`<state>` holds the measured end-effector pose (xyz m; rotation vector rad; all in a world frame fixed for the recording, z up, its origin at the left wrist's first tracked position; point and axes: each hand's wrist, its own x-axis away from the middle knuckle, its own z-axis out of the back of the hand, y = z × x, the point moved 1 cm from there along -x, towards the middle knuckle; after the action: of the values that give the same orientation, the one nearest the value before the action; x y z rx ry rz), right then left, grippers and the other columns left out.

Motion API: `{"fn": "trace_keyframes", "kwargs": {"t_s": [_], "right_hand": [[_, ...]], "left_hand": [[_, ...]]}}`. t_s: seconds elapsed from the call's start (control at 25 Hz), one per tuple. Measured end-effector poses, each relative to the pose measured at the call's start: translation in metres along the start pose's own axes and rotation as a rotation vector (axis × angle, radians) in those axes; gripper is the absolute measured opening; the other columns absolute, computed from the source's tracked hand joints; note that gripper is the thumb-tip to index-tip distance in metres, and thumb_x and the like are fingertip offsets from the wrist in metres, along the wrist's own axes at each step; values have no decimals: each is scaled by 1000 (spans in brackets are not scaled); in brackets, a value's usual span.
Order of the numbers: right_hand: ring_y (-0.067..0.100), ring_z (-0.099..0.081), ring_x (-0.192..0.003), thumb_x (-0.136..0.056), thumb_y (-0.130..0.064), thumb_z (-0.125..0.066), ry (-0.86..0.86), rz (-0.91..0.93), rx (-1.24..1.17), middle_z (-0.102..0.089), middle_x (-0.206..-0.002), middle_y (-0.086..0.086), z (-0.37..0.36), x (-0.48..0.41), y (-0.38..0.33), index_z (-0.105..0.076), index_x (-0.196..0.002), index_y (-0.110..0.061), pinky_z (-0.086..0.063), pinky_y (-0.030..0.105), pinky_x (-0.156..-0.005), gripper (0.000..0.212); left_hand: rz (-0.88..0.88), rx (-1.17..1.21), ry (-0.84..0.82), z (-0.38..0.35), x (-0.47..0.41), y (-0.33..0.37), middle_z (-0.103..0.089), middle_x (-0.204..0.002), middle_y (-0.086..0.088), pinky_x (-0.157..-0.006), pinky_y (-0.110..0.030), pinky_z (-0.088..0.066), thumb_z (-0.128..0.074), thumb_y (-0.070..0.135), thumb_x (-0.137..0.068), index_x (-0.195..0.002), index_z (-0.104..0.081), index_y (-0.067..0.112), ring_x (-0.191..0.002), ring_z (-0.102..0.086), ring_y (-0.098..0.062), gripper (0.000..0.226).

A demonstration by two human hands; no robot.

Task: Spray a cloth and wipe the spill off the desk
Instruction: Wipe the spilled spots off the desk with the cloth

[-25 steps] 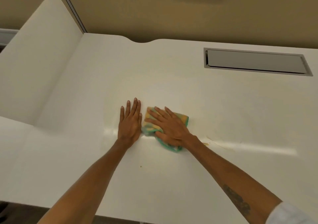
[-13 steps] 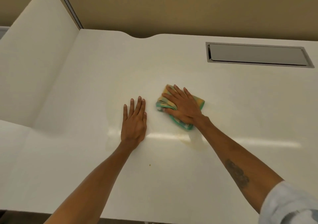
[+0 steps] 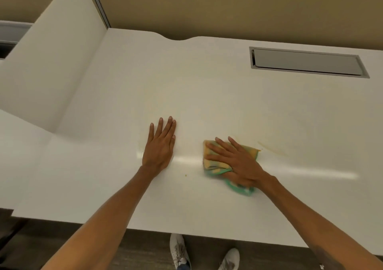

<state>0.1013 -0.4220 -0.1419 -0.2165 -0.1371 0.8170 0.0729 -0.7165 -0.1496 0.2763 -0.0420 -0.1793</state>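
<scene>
A folded yellow and green cloth (image 3: 215, 166) lies flat on the white desk (image 3: 207, 87), slightly right of centre. My right hand (image 3: 236, 162) presses down on it, fingers spread over the top. Just right of the cloth, a thin yellowish streak of spill (image 3: 271, 148) marks the desk, and a tiny speck (image 3: 186, 174) sits to the cloth's left. My left hand (image 3: 160, 145) rests flat on the bare desk to the left of the cloth, fingers together, holding nothing. No spray bottle is in view.
A grey rectangular cable hatch (image 3: 306, 62) is set into the desk at the back right. A white divider panel (image 3: 51, 66) rises along the left side. A tan wall stands behind. My white shoes (image 3: 180, 251) show on the floor below the desk's front edge.
My right hand slid the cloth away to the upper right, then back toward me and further right. My left hand stayed flat in place. The view tilted down, showing the desk edge and shoes.
</scene>
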Motion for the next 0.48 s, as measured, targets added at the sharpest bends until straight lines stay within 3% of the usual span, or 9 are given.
{"fn": "trace_keyframes", "kwargs": {"t_s": [0.12, 0.2, 0.48], "right_hand": [[14, 1, -154, -99, -55, -27, 33, -243, -56, -10, -166, -11, 13, -26, 18, -30, -152, -40, -7, 49, -123, 55], [14, -2, -154, -99, -52, -31, 9, -252, -66, -12, -165, -10, 15, -57, 5, -32, -151, -38, -7, 48, -124, 54], [20, -12, -154, -100, -48, -42, -71, 219, -12, -23, -164, -5, -7, -52, -71, -41, -148, -34, -7, 47, -124, 50]], "left_hand": [[-4, 38, 8, -2, -5, -1, -9, -169, 5, -128, -45, 2, -20, 25, -110, -161, -13, 18, -157, 1, -21, 52], [-12, 70, 16, -3, -7, -5, -13, -168, 4, -127, -43, 3, -22, 25, -110, -161, -16, 17, -157, -2, -21, 51], [-3, 71, 16, -1, -3, -5, -14, -168, 2, -127, -40, 5, -23, 25, -111, -160, -18, 17, -157, -3, -21, 50]]}}
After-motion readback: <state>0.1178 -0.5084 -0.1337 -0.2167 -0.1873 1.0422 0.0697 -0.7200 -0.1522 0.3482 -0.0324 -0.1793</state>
